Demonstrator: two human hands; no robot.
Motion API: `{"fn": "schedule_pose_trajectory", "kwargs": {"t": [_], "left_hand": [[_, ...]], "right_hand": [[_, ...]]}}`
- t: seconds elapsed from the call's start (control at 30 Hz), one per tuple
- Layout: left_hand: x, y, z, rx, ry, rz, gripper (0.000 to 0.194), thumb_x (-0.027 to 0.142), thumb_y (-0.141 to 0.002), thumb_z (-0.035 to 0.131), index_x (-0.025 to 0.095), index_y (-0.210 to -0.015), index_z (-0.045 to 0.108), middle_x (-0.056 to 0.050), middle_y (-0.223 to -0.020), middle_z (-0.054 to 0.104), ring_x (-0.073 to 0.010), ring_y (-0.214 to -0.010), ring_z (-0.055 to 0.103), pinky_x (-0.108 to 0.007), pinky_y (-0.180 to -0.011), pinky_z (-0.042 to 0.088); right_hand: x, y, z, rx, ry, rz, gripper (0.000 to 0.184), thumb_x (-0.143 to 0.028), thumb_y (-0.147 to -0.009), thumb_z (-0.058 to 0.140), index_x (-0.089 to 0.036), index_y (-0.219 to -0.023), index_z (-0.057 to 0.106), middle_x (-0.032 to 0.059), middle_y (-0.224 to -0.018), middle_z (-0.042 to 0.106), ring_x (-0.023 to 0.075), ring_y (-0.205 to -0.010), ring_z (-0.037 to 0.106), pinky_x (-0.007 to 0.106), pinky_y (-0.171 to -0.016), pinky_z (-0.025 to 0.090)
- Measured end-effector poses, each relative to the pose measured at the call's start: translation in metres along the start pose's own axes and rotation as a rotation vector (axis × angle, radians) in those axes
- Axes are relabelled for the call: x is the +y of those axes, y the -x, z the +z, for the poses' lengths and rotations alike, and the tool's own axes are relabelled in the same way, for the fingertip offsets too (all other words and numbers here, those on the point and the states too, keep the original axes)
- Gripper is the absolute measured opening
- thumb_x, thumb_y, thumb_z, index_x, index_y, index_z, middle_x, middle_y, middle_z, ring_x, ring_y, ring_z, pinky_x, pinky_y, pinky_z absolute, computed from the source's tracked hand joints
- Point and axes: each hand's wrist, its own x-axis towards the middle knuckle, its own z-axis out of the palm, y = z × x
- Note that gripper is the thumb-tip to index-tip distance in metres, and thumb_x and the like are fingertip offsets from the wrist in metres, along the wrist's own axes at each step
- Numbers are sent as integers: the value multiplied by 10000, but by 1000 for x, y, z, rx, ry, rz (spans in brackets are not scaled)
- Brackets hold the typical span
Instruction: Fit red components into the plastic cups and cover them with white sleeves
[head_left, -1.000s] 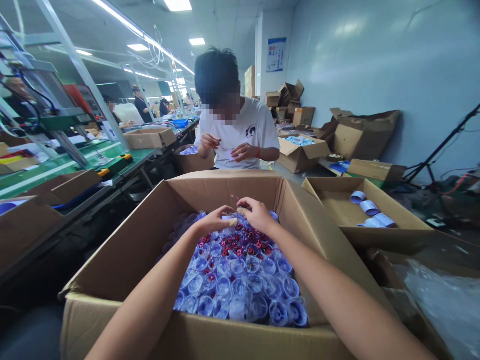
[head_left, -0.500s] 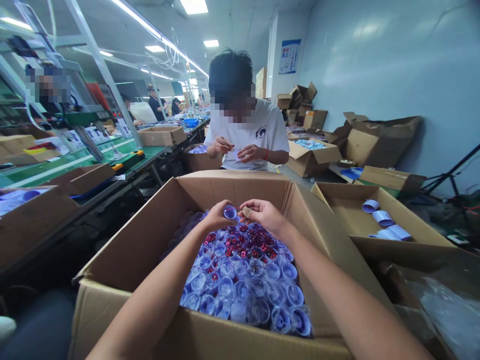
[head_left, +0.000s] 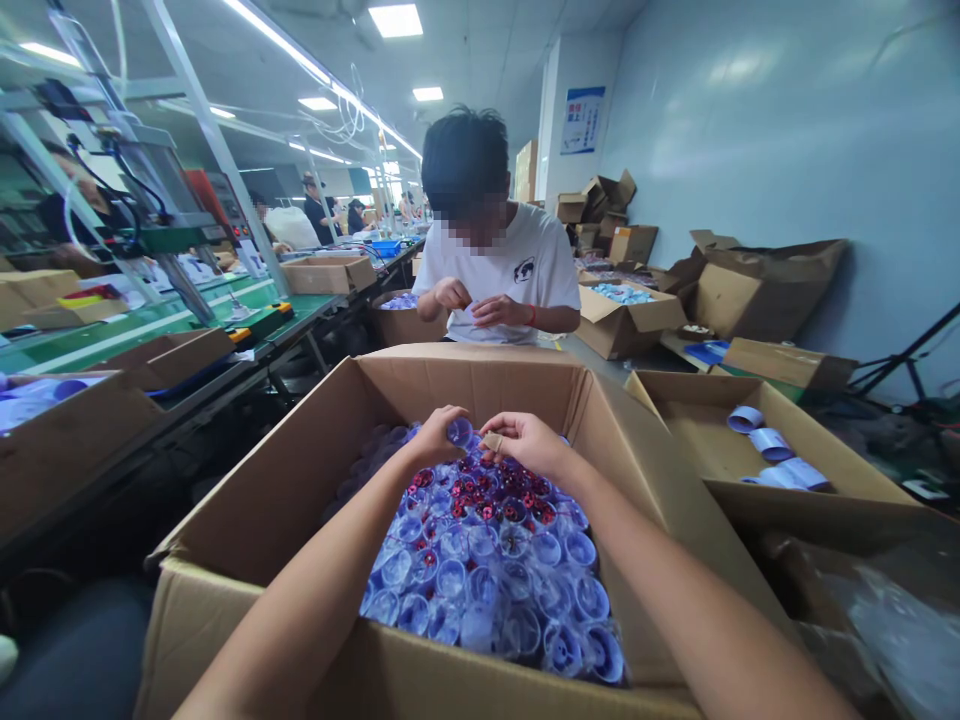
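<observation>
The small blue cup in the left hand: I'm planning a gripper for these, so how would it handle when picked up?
The small blue cup looks thin and translucent, so it is probably light and may flex if squeezed. The left hand pinches it with fingertips alone, suggesting little weight. Being round, it would likely roll if dropped among the heaped cups.

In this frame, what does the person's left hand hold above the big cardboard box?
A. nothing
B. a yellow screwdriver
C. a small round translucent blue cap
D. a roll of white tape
C: the left hand pinches a small round translucent blue cap just above the heap of similar caps in the large cardboard box, with the right hand beside it.
</observation>
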Motion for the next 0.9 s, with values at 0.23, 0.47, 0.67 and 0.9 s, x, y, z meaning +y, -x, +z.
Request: {"fn": "schedule_pose_trajectory", "kwargs": {"t": [0.23, 0.47, 0.67, 0.9], "left_hand": [[3, 0, 0, -24, 32, 1, 521, 103, -462, 713, 173, -962, 584, -43, -986, 571, -230, -952, 526, -354, -864, 410], [2, -1, 2, -41, 72, 39, 538, 106, -456, 717, 181, -972, 585, -40, -992, 578, -233, -967, 528, -360, -876, 412], [2, -1, 3, -49, 57, 56, 549, 117, -457, 716, 179, -987, 589, -47, -1005, 583, -235, -971, 529, -358, -882, 410], [1, -2, 4, -43, 60, 62, 575, 137, -464, 714, 174, -1024, 587, -54, -1018, 590, -236, -975, 534, -363, -886, 411]], "right_hand": [[9, 0, 4, 40, 226, -93, 100, -146, -704, 599, -155, -801, 623, 1, -663, 641, 116, -618, 584, 238, -591, 451], [6, 4, 7, 51, 398, -115, 134, -148, -704, 589, -163, -822, 649, 17, -733, 664, 132, -678, 587, 255, -638, 443], [5, 5, 10, 22, 419, -110, 137, -124, -705, 579, -166, -812, 654, 15, -738, 668, 127, -674, 588, 252, -647, 438], [10, 3, 10, 11, 420, -131, 140, -131, -704, 580, -157, -822, 649, 9, -735, 660, 117, -646, 563, 242, -619, 419]]}}
